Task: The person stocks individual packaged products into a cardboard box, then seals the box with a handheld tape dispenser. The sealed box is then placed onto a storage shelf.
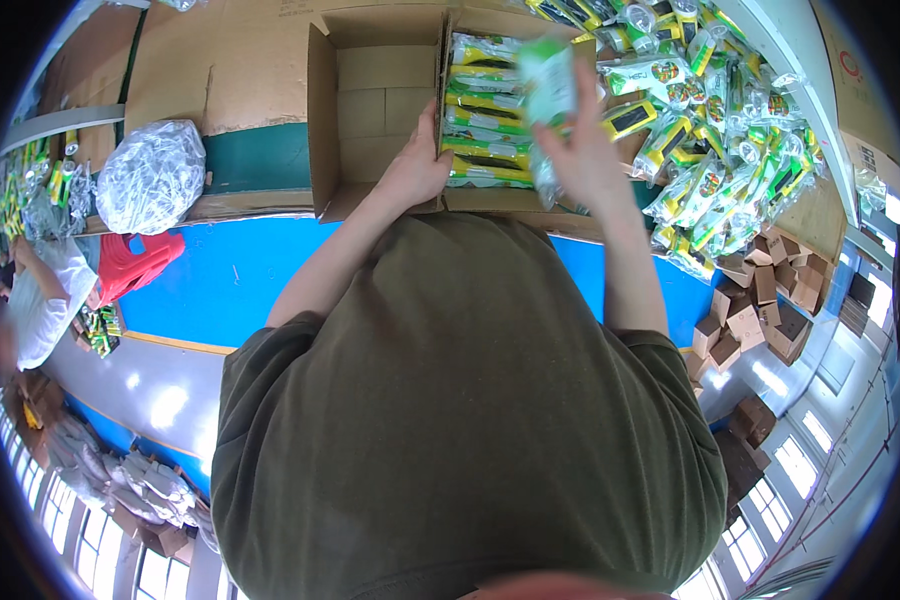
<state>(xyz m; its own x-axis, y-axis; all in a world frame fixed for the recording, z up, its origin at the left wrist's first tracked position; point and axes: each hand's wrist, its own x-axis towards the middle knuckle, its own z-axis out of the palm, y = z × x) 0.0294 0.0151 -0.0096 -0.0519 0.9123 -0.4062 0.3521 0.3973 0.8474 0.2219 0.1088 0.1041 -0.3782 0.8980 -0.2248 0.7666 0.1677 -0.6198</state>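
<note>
My right hand [588, 160] is closed on a packaged item in a clear bag with a white and green card [548, 85], over the right side of a carton. Motion blurs both the hand and the package. That carton holds a row of similar bagged packages [485, 128], green, yellow and black, stacked flat. To its left stands a second open cardboard section [375, 140], with its bare bottom showing. My left hand [418, 168] grips the cardboard wall between the two, its thumb toward the packages and its fingers along the edge.
Many loose bagged packages [700, 130] heap up on the table at right. A clear plastic bundle [152, 178] lies at left, near a red stool [140, 265]. Small cardboard boxes [760, 300] pile up at lower right. Another person [45, 305] works at far left.
</note>
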